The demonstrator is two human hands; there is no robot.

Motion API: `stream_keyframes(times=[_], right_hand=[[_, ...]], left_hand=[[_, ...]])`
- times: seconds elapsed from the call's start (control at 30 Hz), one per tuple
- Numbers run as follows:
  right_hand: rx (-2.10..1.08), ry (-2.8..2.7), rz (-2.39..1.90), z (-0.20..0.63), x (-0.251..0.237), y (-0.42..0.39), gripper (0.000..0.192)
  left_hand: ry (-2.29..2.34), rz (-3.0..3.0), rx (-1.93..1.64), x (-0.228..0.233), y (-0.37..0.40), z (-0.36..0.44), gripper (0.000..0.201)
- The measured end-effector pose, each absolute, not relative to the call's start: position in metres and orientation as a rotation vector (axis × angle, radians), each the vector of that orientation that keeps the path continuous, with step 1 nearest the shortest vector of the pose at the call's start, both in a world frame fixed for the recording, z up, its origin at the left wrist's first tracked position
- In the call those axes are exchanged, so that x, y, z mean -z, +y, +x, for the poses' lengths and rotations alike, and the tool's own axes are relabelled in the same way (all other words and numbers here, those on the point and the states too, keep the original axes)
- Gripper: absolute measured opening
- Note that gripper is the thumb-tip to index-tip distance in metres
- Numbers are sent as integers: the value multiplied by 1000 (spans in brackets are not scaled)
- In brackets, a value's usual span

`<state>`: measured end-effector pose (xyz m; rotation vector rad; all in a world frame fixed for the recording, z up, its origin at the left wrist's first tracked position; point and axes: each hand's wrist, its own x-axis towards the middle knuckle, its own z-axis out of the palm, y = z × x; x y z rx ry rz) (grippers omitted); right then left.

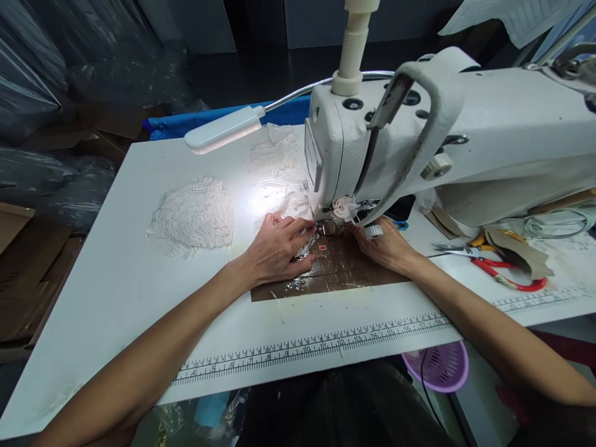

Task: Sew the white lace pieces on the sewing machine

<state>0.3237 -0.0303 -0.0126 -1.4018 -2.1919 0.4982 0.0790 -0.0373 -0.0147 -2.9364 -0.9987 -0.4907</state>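
Lace pile (190, 214), white and openwork, lies crumpled on the far-left counter (116, 292); a second lace strip (279, 180) runs under the lamp (223, 129) toward the needle. Left hand (274, 248) lies flat, fingers spread narrow, pressing lace against the glossy brown plate (335, 273) just left of the metal presser foot (328, 228). Right hand (386, 245) rests fingers-down just right of the foot; its grip cannot be told. Judgement: even pressure both sides, fingertips clear of the needle, keeps the flimsy lace feeding straight. Red-handled scissors (493, 267) lie right, near the sewing machine (442, 143).
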Motion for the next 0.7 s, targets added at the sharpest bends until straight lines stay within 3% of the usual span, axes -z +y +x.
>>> stream_keyframes(times=[0.33,0.7], right_hand=[[-228,-2057,-1281,335,26,-42,21],[-167,-2037,-1322,340,28,-35,23]], left_hand=[[-1065,-2934,463,15,-40,79,40],[-1184,-2993,452,12,-41,78,45]])
